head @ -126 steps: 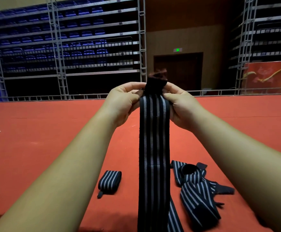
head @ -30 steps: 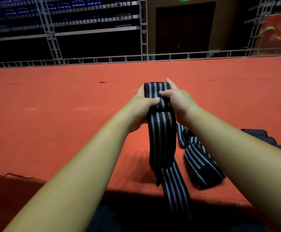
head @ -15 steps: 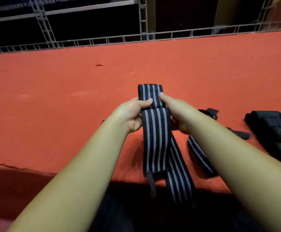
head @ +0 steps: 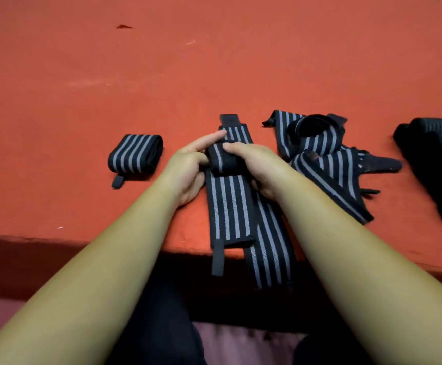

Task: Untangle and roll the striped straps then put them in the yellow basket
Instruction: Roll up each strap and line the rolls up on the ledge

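A black strap with grey stripes lies lengthwise on the red surface, its tail hanging over the near edge. Both hands are on a small roll formed partway along it. My left hand holds the roll's left side with the index finger stretched forward. My right hand curls over the roll's right side. A finished rolled strap lies to the left. A tangled heap of striped straps lies to the right. No yellow basket is in view.
Dark rolled items are stacked at the far right edge. The red carpeted platform stretches far ahead; its near edge drops to a dark front. My dark-clothed legs are below.
The strap came down from mid-air onto the red surface. My hands moved down with it and now hold a roll. The view tilted downward, away from the railings.
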A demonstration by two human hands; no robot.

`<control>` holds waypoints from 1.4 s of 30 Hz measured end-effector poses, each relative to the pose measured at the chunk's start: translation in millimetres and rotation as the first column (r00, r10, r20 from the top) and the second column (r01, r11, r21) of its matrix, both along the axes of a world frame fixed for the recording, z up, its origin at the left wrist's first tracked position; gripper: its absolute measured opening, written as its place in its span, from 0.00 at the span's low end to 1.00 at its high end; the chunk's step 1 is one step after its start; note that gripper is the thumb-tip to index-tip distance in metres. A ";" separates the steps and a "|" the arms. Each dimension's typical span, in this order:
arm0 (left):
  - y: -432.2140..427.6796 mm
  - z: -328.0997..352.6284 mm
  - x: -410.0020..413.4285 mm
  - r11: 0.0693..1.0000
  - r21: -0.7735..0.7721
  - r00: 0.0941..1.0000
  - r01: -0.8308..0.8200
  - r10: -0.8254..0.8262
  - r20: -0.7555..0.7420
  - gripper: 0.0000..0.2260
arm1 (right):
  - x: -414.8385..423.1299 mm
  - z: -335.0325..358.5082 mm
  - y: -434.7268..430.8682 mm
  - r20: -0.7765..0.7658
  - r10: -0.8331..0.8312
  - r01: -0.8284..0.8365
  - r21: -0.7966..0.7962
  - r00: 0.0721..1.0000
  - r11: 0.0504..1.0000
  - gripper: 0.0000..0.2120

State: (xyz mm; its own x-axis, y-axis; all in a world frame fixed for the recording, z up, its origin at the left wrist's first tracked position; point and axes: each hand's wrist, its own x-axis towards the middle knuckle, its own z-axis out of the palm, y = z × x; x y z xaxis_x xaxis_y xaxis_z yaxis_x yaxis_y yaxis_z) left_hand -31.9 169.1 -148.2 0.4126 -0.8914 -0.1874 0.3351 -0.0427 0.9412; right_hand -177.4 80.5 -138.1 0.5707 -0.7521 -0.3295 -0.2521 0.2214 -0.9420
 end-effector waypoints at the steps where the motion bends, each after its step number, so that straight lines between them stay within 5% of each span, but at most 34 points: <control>1: 0.3 0.4 1.1 1.000 -0.027 0.998 0.001 -0.002 -0.064 0.23 | -0.1 -2.1 0.0 0.001 0.005 -0.005 -0.041 1.000 0.999 0.21; 3: -0.2 0.8 0.2 0.997 -0.060 0.985 0.051 -0.060 -0.160 0.11 | 0.5 -6.2 1.2 -0.008 0.028 -0.029 -0.112 1.000 0.993 0.23; 7: 3.8 3.0 -10.9 0.995 -0.008 0.995 0.098 -0.098 -0.035 0.25 | 5.2 -7.5 5.3 -0.144 0.021 -0.050 -0.205 0.989 0.977 0.45; 9: -1.2 1.2 -9.8 0.998 -0.011 0.996 0.069 -0.069 -0.047 0.26 | 7.7 -9.9 4.7 -0.174 0.034 -0.074 -0.224 0.984 0.972 0.48; 13: -6.8 -7.0 -5.1 0.999 0.041 1.000 0.024 -0.023 -0.009 0.42 | 1.7 -6.4 11.5 -0.137 0.046 -0.083 -0.278 0.990 0.957 0.34; 19: -2.6 -4.0 -7.0 0.997 0.043 0.984 0.061 -0.067 0.164 0.34 | -8.6 -11.2 13.3 -0.012 0.042 -0.044 -0.316 0.999 0.948 0.33; 25: 6.9 -7.5 -11.0 0.999 -0.029 0.981 0.036 -0.029 0.193 0.12 | -14.6 -14.0 16.0 0.103 -0.001 0.029 -0.276 0.995 0.961 0.39; 32: 13.4 12.5 -15.4 0.991 -0.124 0.987 -0.056 0.074 0.144 0.21 | -18.3 -0.1 21.6 -0.044 -0.118 0.103 -0.247 0.992 0.964 0.36; 42: 26.8 5.4 -4.9 0.999 -0.052 0.992 -0.004 0.010 0.123 0.25 | -14.8 -1.0 17.8 0.132 -0.072 0.075 -0.018 0.989 0.997 0.35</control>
